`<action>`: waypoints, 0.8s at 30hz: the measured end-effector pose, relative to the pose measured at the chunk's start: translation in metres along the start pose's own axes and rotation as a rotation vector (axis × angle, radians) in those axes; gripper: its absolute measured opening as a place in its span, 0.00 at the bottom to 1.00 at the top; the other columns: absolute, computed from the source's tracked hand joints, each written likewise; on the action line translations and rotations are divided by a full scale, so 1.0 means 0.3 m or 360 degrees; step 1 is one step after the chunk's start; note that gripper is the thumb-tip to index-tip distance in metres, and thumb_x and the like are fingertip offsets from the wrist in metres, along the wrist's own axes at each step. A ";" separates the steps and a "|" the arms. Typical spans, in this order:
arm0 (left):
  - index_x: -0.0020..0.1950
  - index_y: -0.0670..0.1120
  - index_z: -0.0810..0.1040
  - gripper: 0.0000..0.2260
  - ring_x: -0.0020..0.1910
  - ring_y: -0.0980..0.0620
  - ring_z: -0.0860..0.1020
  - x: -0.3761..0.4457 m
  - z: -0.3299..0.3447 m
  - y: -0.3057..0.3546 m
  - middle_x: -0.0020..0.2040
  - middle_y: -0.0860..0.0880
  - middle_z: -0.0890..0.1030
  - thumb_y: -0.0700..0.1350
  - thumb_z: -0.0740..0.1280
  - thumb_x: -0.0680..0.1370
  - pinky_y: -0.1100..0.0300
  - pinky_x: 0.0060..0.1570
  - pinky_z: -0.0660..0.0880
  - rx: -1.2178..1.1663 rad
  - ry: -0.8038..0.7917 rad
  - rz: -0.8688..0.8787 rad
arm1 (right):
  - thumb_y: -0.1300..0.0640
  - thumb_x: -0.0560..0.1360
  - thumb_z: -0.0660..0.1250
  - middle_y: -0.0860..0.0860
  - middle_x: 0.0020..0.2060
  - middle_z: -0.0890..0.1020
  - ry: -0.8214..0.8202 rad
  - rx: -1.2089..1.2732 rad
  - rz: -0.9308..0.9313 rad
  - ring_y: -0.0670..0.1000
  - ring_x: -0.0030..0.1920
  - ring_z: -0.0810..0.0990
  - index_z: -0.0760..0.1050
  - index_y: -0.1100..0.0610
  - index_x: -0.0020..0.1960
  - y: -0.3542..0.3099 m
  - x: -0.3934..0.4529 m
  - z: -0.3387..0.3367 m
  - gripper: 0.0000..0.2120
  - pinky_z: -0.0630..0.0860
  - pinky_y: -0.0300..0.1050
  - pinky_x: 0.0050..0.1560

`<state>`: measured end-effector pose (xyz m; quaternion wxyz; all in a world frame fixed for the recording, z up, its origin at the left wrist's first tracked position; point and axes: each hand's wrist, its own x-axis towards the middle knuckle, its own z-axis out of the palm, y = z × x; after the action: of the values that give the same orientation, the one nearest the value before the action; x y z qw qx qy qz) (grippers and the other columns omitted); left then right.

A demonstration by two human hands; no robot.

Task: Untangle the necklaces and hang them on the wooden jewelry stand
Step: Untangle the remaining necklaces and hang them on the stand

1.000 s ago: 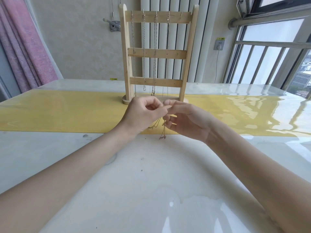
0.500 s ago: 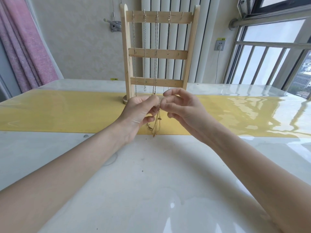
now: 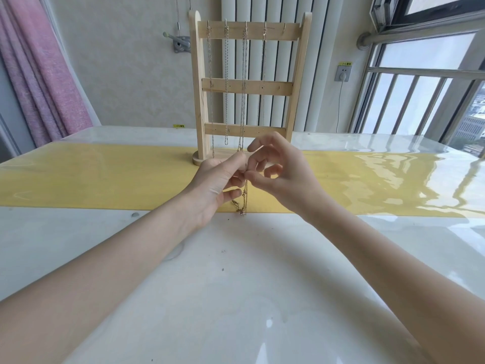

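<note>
Bright spot by a window (image 3: 409,82), with a glossy white table (image 3: 236,298) and a yellow runner (image 3: 91,179) laid across it. Both hands are up over the runner, meeting fingertip to fingertip. The left hand (image 3: 219,183) pinches a thin gold necklace (image 3: 245,198) between thumb and forefinger, and the right hand (image 3: 280,174) pinches the same chain right next to it, other fingers fanned out loosely. The chain dangles below the hands with a small knotted bit near the bottom. Just behind the hands is the wooden jewelry stand (image 3: 248,86), with several silver chains (image 3: 226,82) hanging from its top hooks.
</note>
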<state>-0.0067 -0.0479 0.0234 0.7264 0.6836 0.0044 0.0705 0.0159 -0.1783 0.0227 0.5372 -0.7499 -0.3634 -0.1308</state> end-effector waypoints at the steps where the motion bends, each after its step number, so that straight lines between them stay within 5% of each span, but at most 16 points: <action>1: 0.33 0.47 0.73 0.09 0.26 0.57 0.68 0.000 0.000 -0.002 0.28 0.52 0.70 0.41 0.64 0.74 0.64 0.31 0.66 0.0018 -0.0001 0.0011 | 0.70 0.69 0.69 0.46 0.34 0.77 -0.0002 -0.0018 -0.0006 0.49 0.38 0.74 0.68 0.50 0.46 0.003 -0.001 0.004 0.19 0.69 0.40 0.36; 6: 0.29 0.47 0.73 0.10 0.27 0.57 0.69 0.007 -0.010 -0.016 0.27 0.53 0.71 0.42 0.66 0.71 0.65 0.31 0.68 0.0130 -0.0029 0.0071 | 0.72 0.70 0.67 0.47 0.32 0.76 -0.0049 0.0077 0.0078 0.47 0.36 0.72 0.67 0.56 0.49 0.007 -0.004 -0.006 0.16 0.70 0.40 0.38; 9: 0.28 0.47 0.72 0.06 0.28 0.57 0.69 0.008 -0.018 -0.020 0.27 0.52 0.72 0.46 0.64 0.64 0.66 0.29 0.69 0.0187 -0.0073 0.0091 | 0.72 0.73 0.66 0.50 0.34 0.76 -0.0134 0.0435 0.0319 0.47 0.35 0.72 0.67 0.57 0.49 0.005 -0.002 -0.032 0.14 0.70 0.37 0.39; 15: 0.32 0.45 0.71 0.05 0.28 0.56 0.68 0.006 -0.016 -0.019 0.28 0.52 0.71 0.45 0.63 0.66 0.66 0.29 0.68 0.0171 -0.0214 0.0118 | 0.75 0.73 0.62 0.53 0.34 0.76 -0.0104 0.1090 0.0694 0.50 0.33 0.71 0.67 0.57 0.47 0.027 0.012 -0.054 0.14 0.70 0.39 0.36; 20: 0.38 0.45 0.75 0.07 0.33 0.56 0.76 0.000 -0.021 -0.018 0.33 0.50 0.79 0.41 0.67 0.76 0.67 0.31 0.72 0.0096 -0.0248 0.0141 | 0.75 0.73 0.61 0.54 0.34 0.75 -0.0072 0.1150 0.0752 0.50 0.34 0.71 0.66 0.57 0.45 0.032 0.012 -0.065 0.14 0.71 0.37 0.33; 24: 0.43 0.47 0.75 0.05 0.37 0.57 0.78 -0.002 -0.025 -0.014 0.40 0.49 0.81 0.39 0.70 0.74 0.68 0.35 0.73 0.0112 -0.0258 0.0243 | 0.76 0.73 0.61 0.55 0.33 0.73 -0.0044 0.1035 0.0723 0.50 0.33 0.72 0.65 0.57 0.46 0.036 0.014 -0.069 0.15 0.70 0.37 0.33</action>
<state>-0.0077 -0.0409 0.0185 0.6926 0.7104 -0.1039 0.0698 0.0303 -0.1968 0.0255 0.7569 -0.6037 -0.2179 0.1235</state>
